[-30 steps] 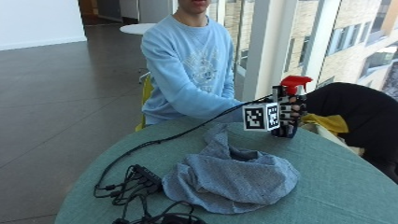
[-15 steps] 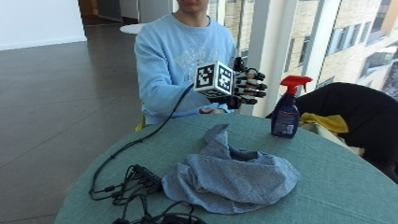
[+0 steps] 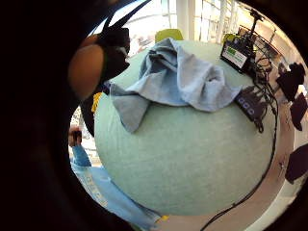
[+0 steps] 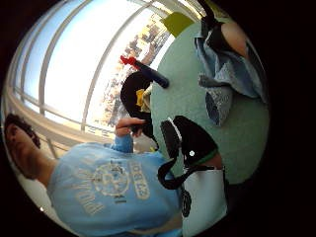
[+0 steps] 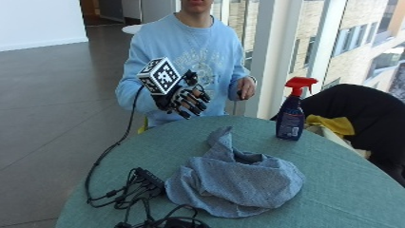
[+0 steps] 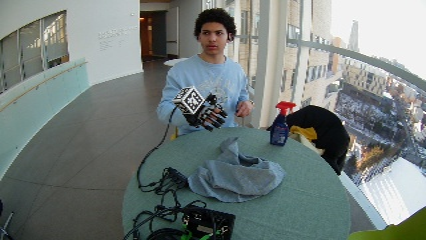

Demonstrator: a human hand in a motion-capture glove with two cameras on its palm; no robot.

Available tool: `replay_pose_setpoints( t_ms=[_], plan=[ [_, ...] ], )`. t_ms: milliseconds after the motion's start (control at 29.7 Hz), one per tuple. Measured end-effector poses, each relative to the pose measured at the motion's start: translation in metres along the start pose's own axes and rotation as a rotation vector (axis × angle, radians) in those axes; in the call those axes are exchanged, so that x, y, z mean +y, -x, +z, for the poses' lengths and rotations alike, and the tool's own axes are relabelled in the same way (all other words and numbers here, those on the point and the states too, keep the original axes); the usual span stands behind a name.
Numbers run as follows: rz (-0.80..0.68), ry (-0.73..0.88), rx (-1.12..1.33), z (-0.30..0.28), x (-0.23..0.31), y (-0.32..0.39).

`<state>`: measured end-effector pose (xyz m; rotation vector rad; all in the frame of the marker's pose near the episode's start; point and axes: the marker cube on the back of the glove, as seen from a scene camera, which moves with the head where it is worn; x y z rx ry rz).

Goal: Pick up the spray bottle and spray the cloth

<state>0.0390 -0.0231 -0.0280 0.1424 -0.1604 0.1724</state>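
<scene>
The blue spray bottle (image 5: 292, 114) with a red trigger stands upright on the far right part of the round green table (image 5: 335, 180), and no hand touches it. A crumpled grey-blue cloth (image 5: 234, 178) lies in the middle of the table. My gloved right hand (image 5: 187, 99) hangs in the air in front of the person's chest, above the table's far edge and well left of the bottle. Its fingers are spread and relaxed and hold nothing. The wide outside view shows the same hand (image 6: 210, 112), bottle (image 6: 279, 130) and cloth (image 6: 236, 175). The palm views show the cloth (image 3: 183, 77) and the bottle (image 4: 148, 74).
Black cables and a small black box (image 5: 136, 190) lie at the table's front left, beside the cloth. A chair with a black jacket and something yellow (image 5: 367, 118) stands just right of the bottle. The person's bare left hand (image 5: 244, 88) is behind the table's far edge.
A second ago my gloved hand was round the bottle. It has let go and moved up and left, away from the bottle, to the person's chest. Bottle and cloth have stayed put.
</scene>
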Motion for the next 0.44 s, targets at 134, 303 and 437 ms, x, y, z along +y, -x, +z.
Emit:
replay_pose_setpoints(
  t_ms=[134,303,437],
  plan=[
    [0.012,-0.006,0.093,-0.005,0.018,-0.012],
    [0.04,-0.015,0.116,-0.006,0.035,-0.024],
    [0.05,-0.018,0.107,-0.006,0.039,-0.029]
  ],
)
